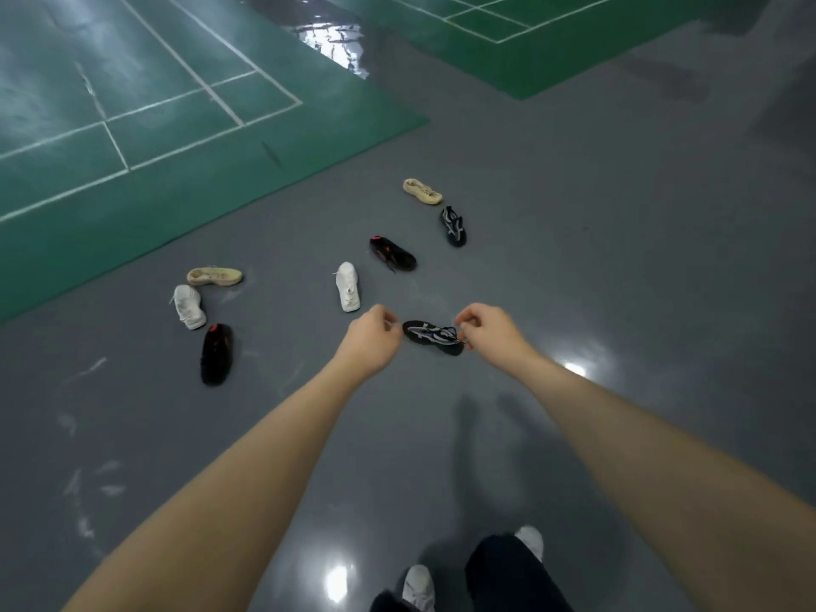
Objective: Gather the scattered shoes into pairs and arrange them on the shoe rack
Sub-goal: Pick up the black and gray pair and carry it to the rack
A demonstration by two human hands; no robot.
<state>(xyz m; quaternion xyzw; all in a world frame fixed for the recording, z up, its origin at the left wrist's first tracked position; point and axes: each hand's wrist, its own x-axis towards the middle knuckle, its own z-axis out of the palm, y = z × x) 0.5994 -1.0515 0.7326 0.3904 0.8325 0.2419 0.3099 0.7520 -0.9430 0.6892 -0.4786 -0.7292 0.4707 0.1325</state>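
Several shoes lie scattered on the grey floor. A black-and-white shoe [432, 338] lies on the floor and shows between my two raised hands. My left hand [374, 335] hovers at its toe end and my right hand [485, 329] at its heel end. Both have curled fingers and neither holds anything. The shoe's mate [453, 226] lies farther off. A white shoe [348, 286] and a black-and-red shoe [392, 253] lie just beyond my hands. To the left lie a beige shoe [215, 276], a white shoe [189, 306] and a black-and-red shoe [217, 353]. Another beige shoe [421, 191] lies farthest away. No shoe rack is in view.
A green court mat [145, 125] with white lines covers the floor at the left, and a second mat [521, 46] lies at the top right. My own feet in white shoes [418, 587] stand at the bottom edge. The glossy grey floor [618, 258] stretches to the right.
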